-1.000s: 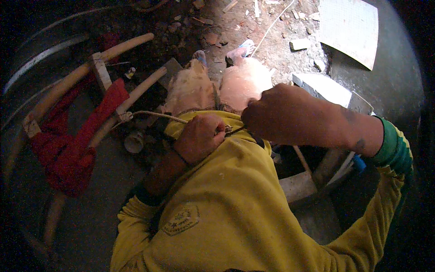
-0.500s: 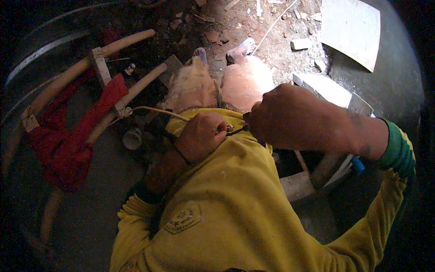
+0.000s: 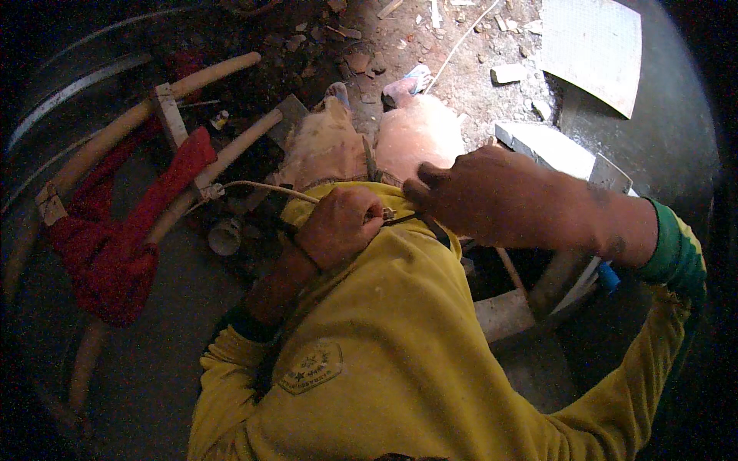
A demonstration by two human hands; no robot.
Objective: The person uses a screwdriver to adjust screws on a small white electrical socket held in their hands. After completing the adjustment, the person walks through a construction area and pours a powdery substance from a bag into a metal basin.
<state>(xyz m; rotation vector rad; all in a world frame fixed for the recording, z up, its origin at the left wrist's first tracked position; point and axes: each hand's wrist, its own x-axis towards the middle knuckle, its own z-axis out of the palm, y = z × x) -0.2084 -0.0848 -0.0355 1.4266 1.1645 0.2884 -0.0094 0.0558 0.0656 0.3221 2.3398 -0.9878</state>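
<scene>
At my waist, my left hand (image 3: 338, 229) is closed, with a thin pale strip that looks like cane (image 3: 273, 187) running into it from the left. Beyond its fingers shows a small light-coloured piece (image 3: 388, 215), too small to name. My right hand (image 3: 480, 196) is just to the right, knuckles up and fingers curled; what they hold is hidden. Between the hands lies a thin dark strip (image 3: 405, 220), whose kind I cannot tell. The pale strip leads to a bound joint on a frame of round wooden poles (image 3: 244, 138) at the left.
A red cloth (image 3: 115, 261) hangs over the frame. A white cup-like thing (image 3: 224, 236) is beside my left wrist. Rubble and wood scraps (image 3: 361, 61) litter the floor ahead. A pale curved panel (image 3: 592, 54) lies at far right, a white block (image 3: 550, 146) nearer, and a blue object (image 3: 608, 278) below my right forearm.
My right hand has shifted slightly left toward my left hand, and its fingers look less tightly curled. My left hand has stayed almost in place.
</scene>
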